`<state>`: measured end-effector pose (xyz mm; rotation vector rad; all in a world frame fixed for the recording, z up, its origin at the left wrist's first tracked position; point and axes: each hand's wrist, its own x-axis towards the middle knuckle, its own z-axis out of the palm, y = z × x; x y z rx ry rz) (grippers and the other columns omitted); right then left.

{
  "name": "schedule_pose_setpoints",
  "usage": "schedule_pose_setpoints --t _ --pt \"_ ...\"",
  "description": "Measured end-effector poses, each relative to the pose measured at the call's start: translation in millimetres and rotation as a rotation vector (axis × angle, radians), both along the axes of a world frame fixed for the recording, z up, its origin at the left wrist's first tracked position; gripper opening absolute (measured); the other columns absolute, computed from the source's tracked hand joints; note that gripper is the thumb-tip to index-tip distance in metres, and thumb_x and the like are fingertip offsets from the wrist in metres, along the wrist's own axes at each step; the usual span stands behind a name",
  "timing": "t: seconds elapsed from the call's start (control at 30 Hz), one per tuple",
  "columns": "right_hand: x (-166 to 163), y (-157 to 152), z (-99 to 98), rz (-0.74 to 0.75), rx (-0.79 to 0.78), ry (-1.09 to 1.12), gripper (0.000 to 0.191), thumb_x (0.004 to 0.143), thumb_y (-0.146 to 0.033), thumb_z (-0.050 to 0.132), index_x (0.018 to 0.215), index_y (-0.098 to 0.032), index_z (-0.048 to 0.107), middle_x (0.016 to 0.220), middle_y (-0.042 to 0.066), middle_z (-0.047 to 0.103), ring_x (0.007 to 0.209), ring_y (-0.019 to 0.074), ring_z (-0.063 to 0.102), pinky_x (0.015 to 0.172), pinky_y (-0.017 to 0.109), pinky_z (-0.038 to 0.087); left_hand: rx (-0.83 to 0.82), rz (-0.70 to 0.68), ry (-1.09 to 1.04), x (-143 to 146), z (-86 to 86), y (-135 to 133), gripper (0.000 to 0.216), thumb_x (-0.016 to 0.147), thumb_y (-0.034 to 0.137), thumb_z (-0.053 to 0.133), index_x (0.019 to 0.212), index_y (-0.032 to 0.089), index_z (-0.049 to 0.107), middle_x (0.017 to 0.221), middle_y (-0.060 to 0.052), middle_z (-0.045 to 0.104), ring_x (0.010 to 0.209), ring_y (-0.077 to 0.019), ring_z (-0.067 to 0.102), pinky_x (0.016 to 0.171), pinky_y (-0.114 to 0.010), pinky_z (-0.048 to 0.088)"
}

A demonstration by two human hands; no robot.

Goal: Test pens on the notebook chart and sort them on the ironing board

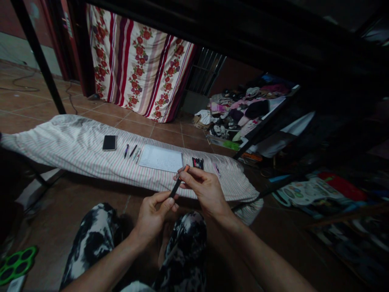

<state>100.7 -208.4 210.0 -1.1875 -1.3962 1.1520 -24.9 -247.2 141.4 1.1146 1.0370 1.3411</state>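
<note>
Between my two hands, above the near edge of the cloth-covered surface, is a slim black pen (175,189) with an orange part at its upper end. My left hand (153,212) pinches its lower end between thumb and fingers. At the upper end, the fingertips of my right hand (206,188) close round the orange part. Just beyond my hands lies an open spiral notebook (161,157) with faint marks on its page. To its right are a black pack with red on it (197,163) and a pinkish pen (217,170).
Left of the notebook lie several pens (133,151) and a dark-screened phone (109,142). They rest on a striped cloth (79,150). A floral curtain (138,65) hangs behind, with piled clothes (243,109) farther right. Dark metal bars (38,56) frame the space.
</note>
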Motion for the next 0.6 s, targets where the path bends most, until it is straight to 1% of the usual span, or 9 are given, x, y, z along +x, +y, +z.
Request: schedule_pose_setpoints --t 0.07,0.13,0.2,0.27,0.33,0.4,0.47,0.53,0.6 --pt "-0.1 0.1 -4.3 -0.002 0.011 -0.010 0.028 0.066 -0.043 0.068 0.077 -0.017 0.069 0.073 0.001 0.062 0.069 0.0136 0.058 0.064 0.026 0.053 0.002 0.022 0.007 0.7 -0.1 -0.2 0.020 0.070 0.029 0.062 0.076 0.013 0.072 0.060 -0.003 0.067 0.066 -0.0181 0.061 0.071 -0.029 0.046" --pt "0.6 1.5 -7.6 0.005 0.021 -0.032 0.028 0.067 -0.042 0.068 0.076 -0.017 0.068 0.070 0.000 0.061 0.065 0.0119 0.057 0.063 0.025 0.052 -0.012 0.012 -0.006 0.5 1.5 0.3 0.019 0.069 0.029 0.062 0.074 0.013 0.071 0.059 -0.003 0.067 0.064 -0.0176 0.060 0.069 -0.029 0.045" --pt "1.5 4.5 -8.7 0.012 0.032 -0.046 0.026 0.067 -0.042 0.068 0.075 -0.017 0.068 0.069 -0.001 0.059 0.064 0.0106 0.055 0.062 0.024 0.051 -0.048 -0.050 -0.040 -1.6 4.3 2.1 0.020 0.069 0.032 0.063 0.070 0.013 0.070 0.059 -0.003 0.066 0.060 -0.0166 0.059 0.064 -0.028 0.045" --pt "2.2 8.8 -7.3 0.024 0.021 -0.035 0.026 0.066 -0.041 0.069 0.074 -0.017 0.067 0.069 -0.002 0.057 0.067 0.0101 0.055 0.061 0.023 0.051 -0.069 -0.159 -0.062 -5.3 7.2 5.6 0.022 0.068 0.033 0.064 0.060 0.012 0.067 0.061 -0.005 0.067 0.062 -0.0164 0.058 0.062 -0.027 0.044" --pt "2.6 13.5 -4.1 0.067 -0.050 0.004 0.026 0.065 -0.041 0.069 0.074 -0.017 0.065 0.071 -0.002 0.057 0.069 0.0097 0.055 0.062 0.022 0.051 -0.088 -0.230 -0.098 -9.9 8.7 10.5 0.022 0.069 0.032 0.063 0.059 0.012 0.066 0.062 -0.005 0.067 0.063 -0.0158 0.058 0.065 -0.027 0.043" --pt "2.8 17.5 -0.2 0.084 -0.111 0.035 0.026 0.061 -0.039 0.072 0.072 -0.017 0.064 0.072 -0.003 0.056 0.068 0.0089 0.054 0.061 0.022 0.051 -0.102 -0.300 -0.123 -13.7 8.6 15.3 0.023 0.072 0.032 0.061 0.061 0.013 0.066 0.065 -0.004 0.068 0.066 -0.0156 0.059 0.070 -0.027 0.042" --pt "2.7 19.9 3.0 0.096 -0.094 0.039 0.028 0.058 -0.038 0.074 0.071 -0.016 0.062 0.071 -0.003 0.056 0.067 0.0085 0.054 0.060 0.021 0.051 -0.088 -0.333 -0.117 -16.0 7.6 18.7 0.021 0.073 0.030 0.061 0.062 0.013 0.066 0.065 -0.003 0.068 0.069 -0.0159 0.060 0.075 -0.028 0.040" --pt "2.8 20.7 4.8 0.108 -0.044 0.040 0.030 0.058 -0.037 0.074 0.076 -0.017 0.061 0.068 -0.004 0.056 0.063 0.0084 0.053 0.059 0.022 0.051 -0.075 -0.359 -0.113 -16.6 6.9 20.1 0.021 0.074 0.030 0.060 0.063 0.013 0.066 0.068 -0.004 0.068 0.072 -0.0168 0.060 0.078 -0.029 0.039" --pt "3.3 20.8 5.2 0.122 -0.011 0.048 0.038 0.059 -0.036 0.074 0.090 -0.021 0.059 0.064 -0.006 0.055 0.060 0.0080 0.053 0.059 0.024 0.052 -0.070 -0.371 -0.113 -16.1 6.8 19.7 0.023 0.075 0.030 0.058 0.062 0.014 0.066 0.071 -0.004 0.069 0.074 -0.0175 0.061 0.079 -0.030 0.038"
